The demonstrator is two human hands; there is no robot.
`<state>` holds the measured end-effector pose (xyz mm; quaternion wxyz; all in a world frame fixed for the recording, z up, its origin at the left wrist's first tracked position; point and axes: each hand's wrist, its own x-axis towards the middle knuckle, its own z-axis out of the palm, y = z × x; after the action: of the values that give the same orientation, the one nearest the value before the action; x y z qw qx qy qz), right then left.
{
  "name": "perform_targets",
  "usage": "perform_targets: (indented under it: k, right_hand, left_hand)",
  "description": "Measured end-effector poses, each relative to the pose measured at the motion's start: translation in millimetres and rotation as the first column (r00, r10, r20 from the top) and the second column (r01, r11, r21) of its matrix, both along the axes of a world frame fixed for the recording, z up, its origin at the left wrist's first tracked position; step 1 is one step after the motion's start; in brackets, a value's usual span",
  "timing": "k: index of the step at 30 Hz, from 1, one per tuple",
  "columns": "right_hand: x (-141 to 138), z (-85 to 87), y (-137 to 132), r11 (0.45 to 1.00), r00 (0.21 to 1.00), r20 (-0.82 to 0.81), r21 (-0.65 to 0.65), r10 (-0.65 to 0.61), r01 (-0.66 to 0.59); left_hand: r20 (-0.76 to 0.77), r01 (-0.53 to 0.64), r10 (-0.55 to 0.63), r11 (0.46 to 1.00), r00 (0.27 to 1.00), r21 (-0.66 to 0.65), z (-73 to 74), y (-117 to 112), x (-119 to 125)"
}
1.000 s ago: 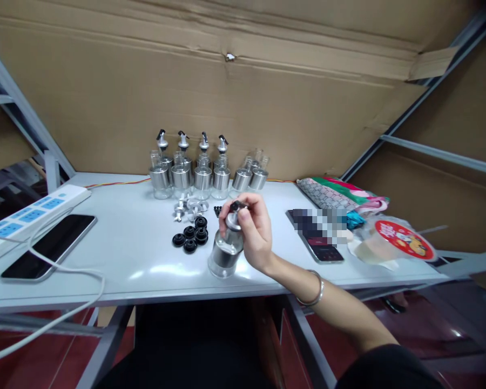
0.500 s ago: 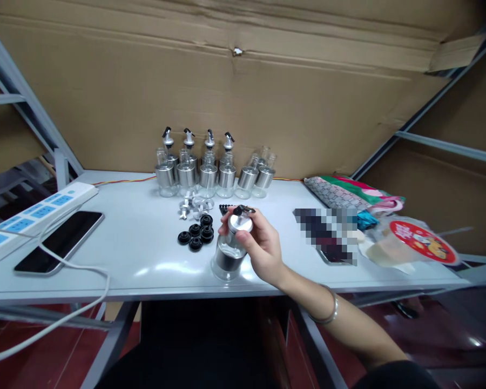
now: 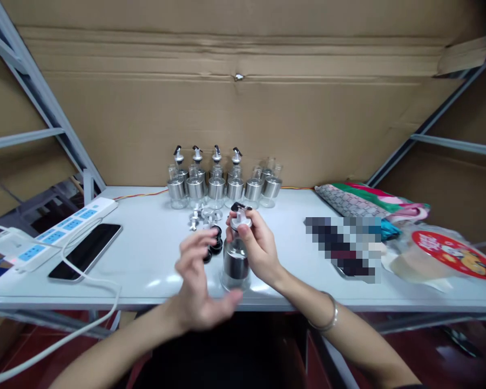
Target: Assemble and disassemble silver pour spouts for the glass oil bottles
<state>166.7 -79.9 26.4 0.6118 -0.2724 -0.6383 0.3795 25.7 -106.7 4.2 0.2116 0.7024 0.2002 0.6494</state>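
A glass oil bottle with a metal band stands near the table's front edge, a silver pour spout with a black flip lid on its neck. My right hand is closed round the spout and neck, thumb in front. To the left of the bottle, my left hand is open with fingers spread, a little blurred and apart from the glass. Behind its fingers lie several black ring-shaped stoppers, partly hidden. Small silver spout parts lie just beyond them.
Rows of similar bottles stand at the back, several with spouts fitted. On the left are a power strip, a phone and a white cable. A patterned bag and a lidded cup sit on the right.
My left hand has come into view from the lower left and is now beside the bottle. The right hand still grips the spout; the whole view has shifted a little.
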Motion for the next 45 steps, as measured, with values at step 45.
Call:
perform_targets:
  k: [45]
  right_hand:
    - [-16.5,12.3,-8.3,0.995,0.945,-0.312,-0.070,-0.093,0.075]
  left_hand:
    - [0.310,0.496,-0.936,-0.351,-0.166,-0.794,-37.6,84.0,17.9]
